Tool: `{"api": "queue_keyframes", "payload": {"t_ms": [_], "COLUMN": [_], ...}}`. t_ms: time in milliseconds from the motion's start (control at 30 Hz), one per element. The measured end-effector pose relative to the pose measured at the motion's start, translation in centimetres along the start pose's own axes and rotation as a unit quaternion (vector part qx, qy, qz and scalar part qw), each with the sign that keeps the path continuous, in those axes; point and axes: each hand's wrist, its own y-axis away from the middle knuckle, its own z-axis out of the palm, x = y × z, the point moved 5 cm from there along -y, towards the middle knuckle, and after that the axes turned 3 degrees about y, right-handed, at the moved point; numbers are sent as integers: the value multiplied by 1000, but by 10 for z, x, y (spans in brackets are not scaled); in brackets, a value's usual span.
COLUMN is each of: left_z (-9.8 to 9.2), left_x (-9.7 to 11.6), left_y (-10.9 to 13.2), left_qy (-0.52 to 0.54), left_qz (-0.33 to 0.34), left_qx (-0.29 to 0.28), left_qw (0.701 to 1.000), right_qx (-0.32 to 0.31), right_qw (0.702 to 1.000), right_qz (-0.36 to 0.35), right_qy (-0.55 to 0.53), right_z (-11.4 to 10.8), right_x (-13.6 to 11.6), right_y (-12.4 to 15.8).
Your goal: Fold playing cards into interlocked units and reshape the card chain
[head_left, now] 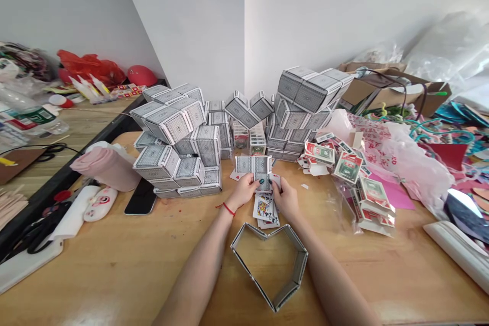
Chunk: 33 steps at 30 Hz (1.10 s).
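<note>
My left hand, with a red string on its wrist, pinches the left edge of a playing card with a grey patterned back. My right hand is closed on the same card's right edge. Just beyond it, other grey-backed cards lie side by side and seem to touch it. Under and below my hands are face-up playing cards, a queen and a jack among them. Between my forearms, a heart-shaped frame of folded cards stands on the table.
Stacked card-covered blocks rise at left and right. Opened card boxes lie at right beside plastic bags. A phone, a pink roll and black scissors are on the left.
</note>
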Motion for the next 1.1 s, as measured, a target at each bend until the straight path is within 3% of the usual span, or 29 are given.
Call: {"api": "queue_keyframes", "payload": {"t_ms": [133, 233, 333, 467, 567, 700, 800, 967, 1100], "left_z": [-2, -3, -4, 0, 2, 6, 7, 11, 13], "left_x": [-2, -3, -5, -8, -10, -10, -7, -3, -3], "left_y": [1, 0, -2, -4, -4, -2, -2, -1, 1], "left_qy": [-35, -9, 60, 146, 175, 197, 194, 176, 180], "left_qz": [17, 25, 11, -21, -39, -47, -39, -35, -30], "left_qx": [39, 60, 65, 36, 29, 9, 6, -20, -17], "left_qw": [998, 998, 996, 988, 983, 979, 980, 984, 983], "right_qx": [29, 1, -44, -37, -77, -203, -221, -181, -164], "right_qw": [999, 1000, 993, 964, 920, 815, 781, 781, 793], "right_qz": [-13, -14, 44, 104, 110, 125, 144, 194, 187], "right_qy": [19, -8, -105, -244, -368, -528, -565, -566, -556], "right_z": [1, 3, 3, 0, 5, 17, 20, 25, 28], "right_x": [-10, -14, -6, 5, -1, -19, -20, -5, -4], "right_y": [4, 2, -2, -8, -10, -5, -3, -3, -3]}}
